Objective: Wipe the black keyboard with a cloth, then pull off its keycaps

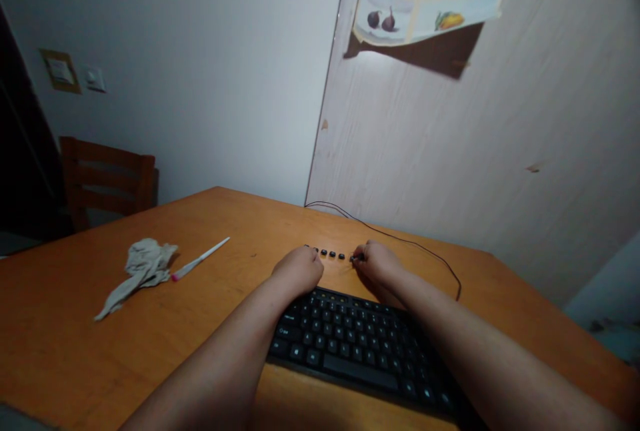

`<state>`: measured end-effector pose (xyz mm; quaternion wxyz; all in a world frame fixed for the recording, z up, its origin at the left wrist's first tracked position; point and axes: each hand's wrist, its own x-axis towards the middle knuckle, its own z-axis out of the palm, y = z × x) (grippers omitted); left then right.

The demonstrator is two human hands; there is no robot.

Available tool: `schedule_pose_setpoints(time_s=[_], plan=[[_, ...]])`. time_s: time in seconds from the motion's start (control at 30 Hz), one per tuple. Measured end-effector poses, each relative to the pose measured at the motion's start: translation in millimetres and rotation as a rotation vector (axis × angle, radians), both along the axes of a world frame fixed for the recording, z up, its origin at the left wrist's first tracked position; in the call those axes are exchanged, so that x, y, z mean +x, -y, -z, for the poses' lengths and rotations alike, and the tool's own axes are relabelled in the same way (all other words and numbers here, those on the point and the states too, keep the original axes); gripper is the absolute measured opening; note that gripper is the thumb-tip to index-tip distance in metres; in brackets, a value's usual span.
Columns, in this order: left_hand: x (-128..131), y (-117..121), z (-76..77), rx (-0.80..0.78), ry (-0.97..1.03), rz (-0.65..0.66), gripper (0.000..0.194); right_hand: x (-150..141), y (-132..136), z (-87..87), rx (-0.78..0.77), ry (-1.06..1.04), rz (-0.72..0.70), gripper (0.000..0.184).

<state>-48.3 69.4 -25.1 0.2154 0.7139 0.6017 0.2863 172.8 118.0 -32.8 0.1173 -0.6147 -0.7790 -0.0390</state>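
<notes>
A short row of small black keycaps (332, 254) lies on the table beyond the keyboard (350, 337), between my two hands. At the row's left end, my left hand (301, 269) rests with its fingers curled closed. Its fingertips are mostly hidden behind the hand, so whatever is in them does not show. My right hand (376, 261) is at the right end, thumb and fingers pinched on a keycap (353, 258) at table level. The black keyboard lies below my hands, its right part covered by my right forearm.
On the wooden table (200, 324), a crumpled grey cloth (143, 271) and a slim white stick-like item with a pink end (200, 259) lie to the left. A thin dark cable (415, 242) curves behind my right hand. A wooden chair (107, 174) stands beyond the left edge.
</notes>
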Motion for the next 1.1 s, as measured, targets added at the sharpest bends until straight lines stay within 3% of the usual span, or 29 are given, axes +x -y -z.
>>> schedule_pose_setpoints(time_s=[0.37, 0.7, 0.93, 1.1], plan=[[2, 1, -4.0, -0.062, -0.178, 0.005, 0.025, -2, -4, 2.6, -0.037, 0.017, 0.044, 0.023], [1, -1, -2.4, -0.05, -0.188, 0.025, 0.027, -2, -4, 0.1, -0.062, -0.03, 0.022, 0.021], [2, 1, -5.2, -0.069, -0.175, 0.019, 0.024, 1, -3, -2.7, -0.047, -0.203, 0.015, 0.015], [1, 3, -6.2, -0.05, -0.173, 0.027, 0.023, 14, 10, -20.7, -0.029, -0.434, 0.016, 0.012]])
